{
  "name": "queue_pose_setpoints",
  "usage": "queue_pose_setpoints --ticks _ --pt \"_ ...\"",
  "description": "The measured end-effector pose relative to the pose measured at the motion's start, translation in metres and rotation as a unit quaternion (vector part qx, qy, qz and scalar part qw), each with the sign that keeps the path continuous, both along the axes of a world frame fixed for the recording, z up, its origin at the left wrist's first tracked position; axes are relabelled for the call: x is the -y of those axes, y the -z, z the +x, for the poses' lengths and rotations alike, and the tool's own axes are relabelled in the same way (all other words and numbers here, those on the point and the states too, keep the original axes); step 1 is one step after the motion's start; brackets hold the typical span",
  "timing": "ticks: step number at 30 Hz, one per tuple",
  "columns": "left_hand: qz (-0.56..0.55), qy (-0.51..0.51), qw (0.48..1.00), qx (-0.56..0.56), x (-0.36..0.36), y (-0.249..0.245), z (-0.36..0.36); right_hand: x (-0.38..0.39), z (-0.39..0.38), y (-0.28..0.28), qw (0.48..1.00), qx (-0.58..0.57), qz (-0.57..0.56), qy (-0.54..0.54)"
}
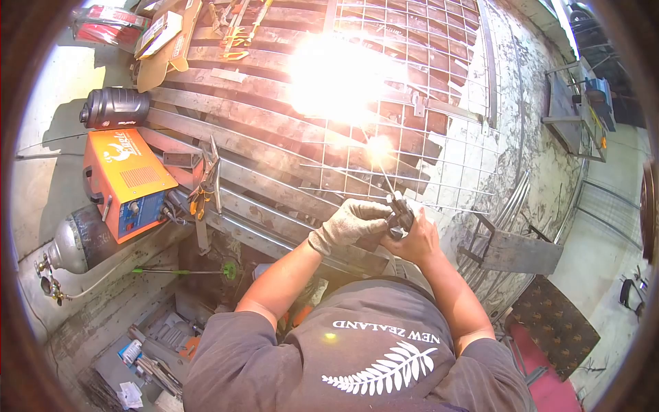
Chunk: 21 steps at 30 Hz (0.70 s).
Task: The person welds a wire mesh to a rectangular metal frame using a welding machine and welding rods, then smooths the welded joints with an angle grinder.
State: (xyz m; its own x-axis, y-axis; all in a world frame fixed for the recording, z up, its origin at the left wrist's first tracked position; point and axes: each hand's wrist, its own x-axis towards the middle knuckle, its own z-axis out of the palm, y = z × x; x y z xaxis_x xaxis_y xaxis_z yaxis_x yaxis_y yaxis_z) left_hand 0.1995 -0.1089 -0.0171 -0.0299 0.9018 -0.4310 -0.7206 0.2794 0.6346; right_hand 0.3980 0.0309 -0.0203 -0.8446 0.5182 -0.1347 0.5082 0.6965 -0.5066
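A pale work glove covers my left hand, whose fingers are pressed together against the side of a black electrode holder. My bare right hand is wrapped round the same holder from the right. From it a thin rod points up and away, towards a small bright glow. Beyond that, a large white glare hides part of the wire mesh and the metal slats beneath. The exact contact of my left fingertips is hard to see.
To the left stand an orange welding machine, a black jug and a gas cylinder. Pliers hang at the slats' near edge. An open cardboard box lies at the back left. A metal bracket is at the right.
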Motion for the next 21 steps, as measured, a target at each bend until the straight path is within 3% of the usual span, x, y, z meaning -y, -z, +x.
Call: queue_pose_setpoints --ticks 1,4,7,12,13,15,21 --pt "-0.008 0.004 0.999 0.031 0.000 -0.001 -0.001 -0.001 -0.002 -0.002 0.999 -0.009 -0.039 0.013" --pt "0.025 -0.004 1.000 -0.009 -0.001 0.006 0.002 -0.003 0.000 0.000 0.998 -0.014 -0.055 -0.004" --pt "0.046 -0.009 0.999 0.003 -0.001 0.009 0.004 -0.009 -0.011 -0.015 0.989 -0.110 -0.101 -0.009" --pt "0.023 -0.017 0.999 -0.015 0.001 0.013 0.004 -0.009 -0.015 -0.011 0.987 -0.142 -0.068 -0.023" --pt "0.043 -0.024 0.997 0.051 0.001 0.014 0.005 -0.009 -0.015 -0.008 0.985 -0.162 -0.061 -0.022" --pt "0.064 -0.011 0.997 -0.030 -0.001 0.021 0.006 -0.010 -0.012 -0.008 0.986 -0.156 -0.043 -0.028" --pt "0.038 -0.011 0.999 -0.019 0.000 0.018 0.006 -0.011 -0.012 -0.012 0.988 -0.137 -0.066 -0.028"
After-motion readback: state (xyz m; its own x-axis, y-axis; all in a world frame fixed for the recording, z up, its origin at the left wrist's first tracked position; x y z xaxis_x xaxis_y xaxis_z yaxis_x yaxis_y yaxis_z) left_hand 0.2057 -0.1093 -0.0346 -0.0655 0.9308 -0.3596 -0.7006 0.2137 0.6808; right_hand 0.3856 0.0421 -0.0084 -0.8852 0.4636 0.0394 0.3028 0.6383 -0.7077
